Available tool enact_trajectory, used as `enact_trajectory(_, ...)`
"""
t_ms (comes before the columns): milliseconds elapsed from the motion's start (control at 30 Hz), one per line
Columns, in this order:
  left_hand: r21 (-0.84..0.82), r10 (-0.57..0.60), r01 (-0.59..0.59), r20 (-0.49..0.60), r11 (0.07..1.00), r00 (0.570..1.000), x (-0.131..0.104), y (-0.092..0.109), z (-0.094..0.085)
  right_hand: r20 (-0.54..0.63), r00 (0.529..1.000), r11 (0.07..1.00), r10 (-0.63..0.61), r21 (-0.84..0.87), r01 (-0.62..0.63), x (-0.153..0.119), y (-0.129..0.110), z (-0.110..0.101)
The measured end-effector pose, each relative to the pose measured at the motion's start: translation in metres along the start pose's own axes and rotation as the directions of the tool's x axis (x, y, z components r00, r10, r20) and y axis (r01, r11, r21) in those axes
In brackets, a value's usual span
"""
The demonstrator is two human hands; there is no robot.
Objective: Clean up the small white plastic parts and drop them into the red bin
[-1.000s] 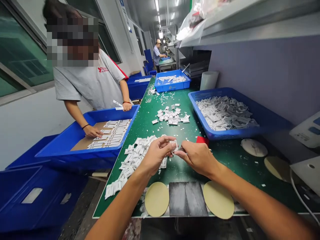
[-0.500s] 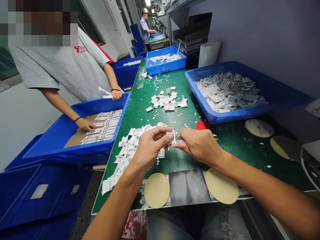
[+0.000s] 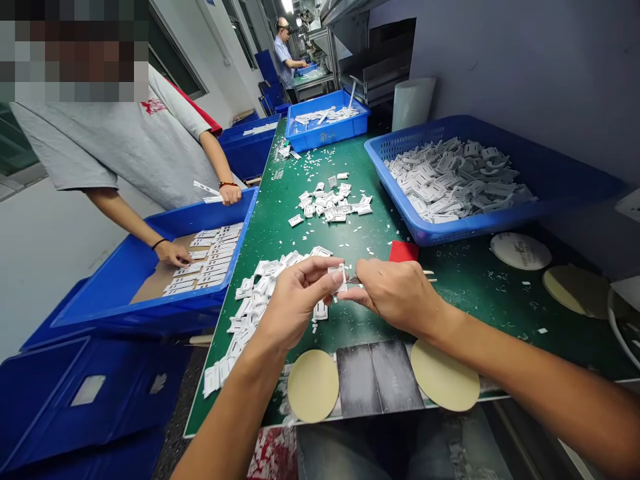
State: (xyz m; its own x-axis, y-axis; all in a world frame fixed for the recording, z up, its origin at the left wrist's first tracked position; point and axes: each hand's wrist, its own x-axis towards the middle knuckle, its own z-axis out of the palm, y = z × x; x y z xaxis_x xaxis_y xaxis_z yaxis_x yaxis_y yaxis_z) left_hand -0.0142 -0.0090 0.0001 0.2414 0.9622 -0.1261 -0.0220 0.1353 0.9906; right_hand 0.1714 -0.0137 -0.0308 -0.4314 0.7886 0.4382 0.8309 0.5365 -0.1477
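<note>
My left hand [image 3: 295, 300] pinches a small white plastic part [image 3: 342, 279] between thumb and fingers, above the green table. Closed round a small tool with a thin metal blade [image 3: 353, 281], my right hand [image 3: 403, 293] meets the part from the right; most of the tool is hidden in the fist. A pile of similar white parts [image 3: 245, 313] lies beside and behind my left hand. Further up the table is a looser group of white parts [image 3: 335, 203]. A red piece [image 3: 403, 251] lies just beyond my right hand.
At the right stands a blue basket [image 3: 395, 203] full of white parts; a blue tray [image 3: 327, 137] is further back. Yellow discs [image 3: 313, 387] and dark abrasive sheets [image 3: 380, 378] line the near edge. A co-worker [image 3: 165, 147] at the left reaches into a blue bin [image 3: 145, 317].
The view has shifted slightly. My hands stay together at the white part, with the blade still against or close to it. The co-worker's hand remains over the strips in the bin.
</note>
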Motion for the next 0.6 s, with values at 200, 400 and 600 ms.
enact_trajectory(200, 0.003, -0.010, 0.010, -0.019, 1.000, 1.000, -0.0006, 0.0021, 0.0007, -0.030, 1.000, 1.000, 0.007, -0.012, -0.007, -0.0015, -0.0025, -0.0013)
enact_trajectory(400, -0.009, 0.004, -0.005, -0.055, 1.000, 0.998, -0.0001, -0.0008, 0.0038, -0.063, 0.998, 0.996, -0.022, 0.086, 0.027, -0.0009, -0.0007, -0.0017)
enact_trajectory(600, 0.019, 0.126, -0.124, -0.129, 0.992, 0.984, 0.0011, -0.0059, 0.0085, -0.049, 0.999, 0.953, 0.018, 0.304, -0.002, 0.0015, 0.0006, -0.0025)
